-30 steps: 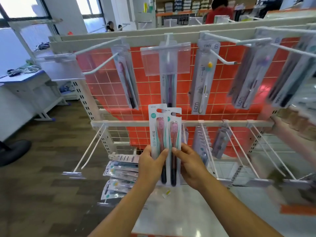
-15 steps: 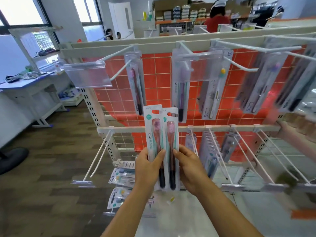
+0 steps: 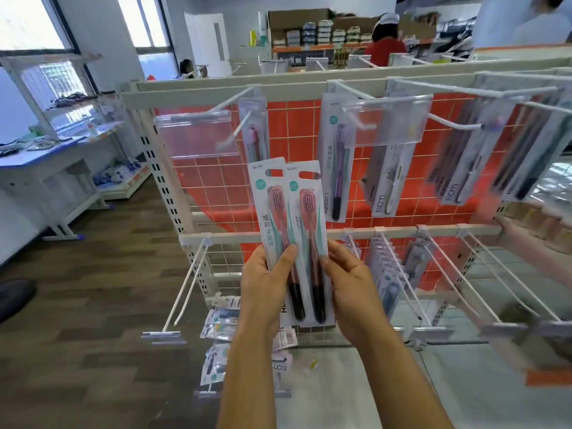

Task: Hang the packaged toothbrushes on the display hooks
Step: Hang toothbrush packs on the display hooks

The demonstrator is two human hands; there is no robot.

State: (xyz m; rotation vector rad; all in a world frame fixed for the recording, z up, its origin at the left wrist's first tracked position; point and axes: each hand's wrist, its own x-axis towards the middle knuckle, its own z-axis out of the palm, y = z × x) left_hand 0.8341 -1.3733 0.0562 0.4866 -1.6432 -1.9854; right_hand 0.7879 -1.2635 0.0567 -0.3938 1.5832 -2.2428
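Above and left of the white metal crossbar [image 3: 402,232], a clear plastic label holder [image 3: 196,136] hangs on a thin white wire hook [image 3: 232,99]. In front of the crossbar, the left hand [image 3: 263,289] pinches the left toothbrush pack [image 3: 269,212], thumb flat on its glossy face, fingers hidden behind. The right toothbrush pack [image 3: 309,218] overlaps it: a flat card with pink bristles and a dark handle. The right hand [image 3: 349,286] pinches its edge, thumb in front. Both packs stand upright, on no hook. Above the crossbar further right, blister packs [image 3: 335,168] hang against red gridded tiles [image 3: 216,193].

Shop: display hooks [image 3: 452,122], hanging packaged toothbrushes [image 3: 337,159].
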